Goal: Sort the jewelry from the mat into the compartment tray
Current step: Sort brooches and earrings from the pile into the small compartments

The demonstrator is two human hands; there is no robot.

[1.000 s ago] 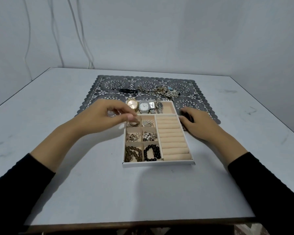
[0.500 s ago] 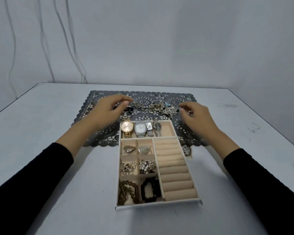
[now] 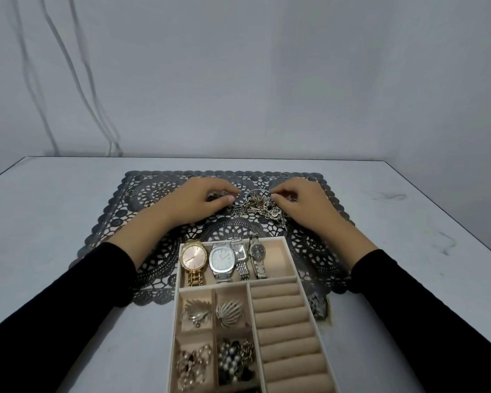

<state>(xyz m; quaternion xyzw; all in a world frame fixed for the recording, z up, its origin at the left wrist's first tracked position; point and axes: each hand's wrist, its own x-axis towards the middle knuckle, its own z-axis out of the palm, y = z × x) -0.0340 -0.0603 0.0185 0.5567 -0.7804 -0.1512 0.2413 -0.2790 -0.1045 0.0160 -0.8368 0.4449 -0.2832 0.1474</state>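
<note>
Jewelry outstanding: a chain heap point(image 3: 257, 207), tangled silver and gold links, lies on the far middle of the lace mat point(image 3: 153, 211), well beyond the compartment tray point(image 3: 292, 276). Several loose rings point(image 3: 160, 185) lie scattered toward the mat's far left, and one near its far right edge.

Change noted: a second ago the left hand was over the tray's small compartments and the right hand rested beside the tray. Both have since travelled to the far part of the mat and now bracket the heap.

Left hand point(image 3: 199, 199): fingers curled, thumb and forefinger drawn together at the heap's left edge. Whether a link lies between them cannot be told.

Right hand point(image 3: 301, 202): fingers curled, tips down in the heap's right side, pinching at the links.

Tray contents, as visible:
- Far compartment: four wristwatches point(image 3: 222, 260), side by side.
- Next row: two brooches point(image 3: 197, 312), one per compartment.
- Nearer row: small mixed pieces, too blurred to name.
- Ring rolls point(image 3: 281, 321) on the right: no rings seated.

Assessment: the last deposit appears finished and the next pick has begun. The watch and brooch sections look settled, while the chains and rings are yet to be placed. The tangle is the main risk, since lifting one chain is likely to drag its neighbours. Using both hands to separate a single strand is the sound approach.
</note>
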